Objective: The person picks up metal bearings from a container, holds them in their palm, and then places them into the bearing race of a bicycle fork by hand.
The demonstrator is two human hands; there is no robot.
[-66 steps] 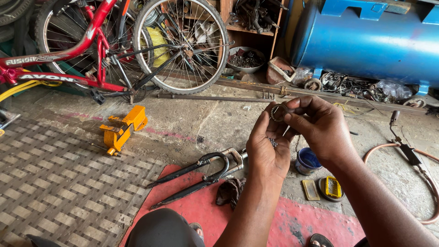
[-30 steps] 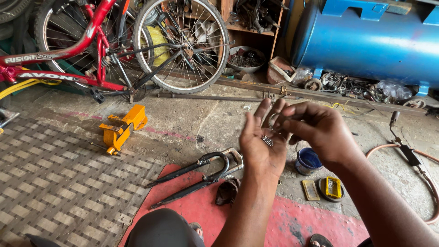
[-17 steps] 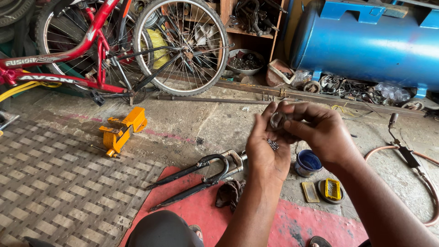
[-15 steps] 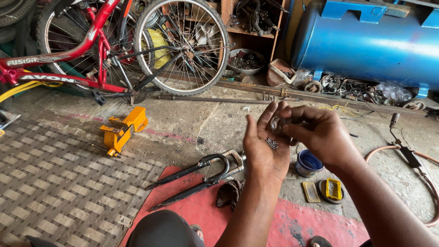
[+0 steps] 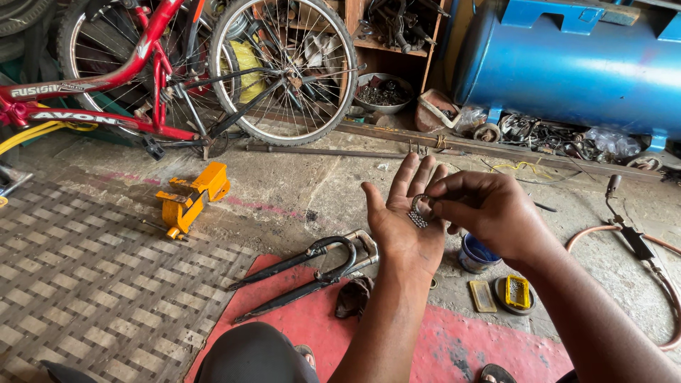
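The left hand (image 5: 404, 227) lies open, palm up, with small steel balls (image 5: 417, 220) resting on it. The right hand (image 5: 489, 213) pinches a metal ring (image 5: 421, 206) just above the palm. Below lie a bicycle fork (image 5: 312, 273) on a red mat (image 5: 319, 326), then a yellow vise (image 5: 190, 200), a bicycle (image 5: 177, 78) and a blue tank (image 5: 582, 64) beyond.

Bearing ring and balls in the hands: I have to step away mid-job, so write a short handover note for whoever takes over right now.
Left hand: open, palm up, a small heap of steel balls lying on it.
Right hand: fingertips pinch a small metal ring just above the left palm.
Nearby: black bicycle fork and a dark rag on the red mat; small blue tub and a round tin with a yellow insert on the concrete.
Done: balls gathered in the palm.
Left: whether any balls sit in the ring cannot be told.
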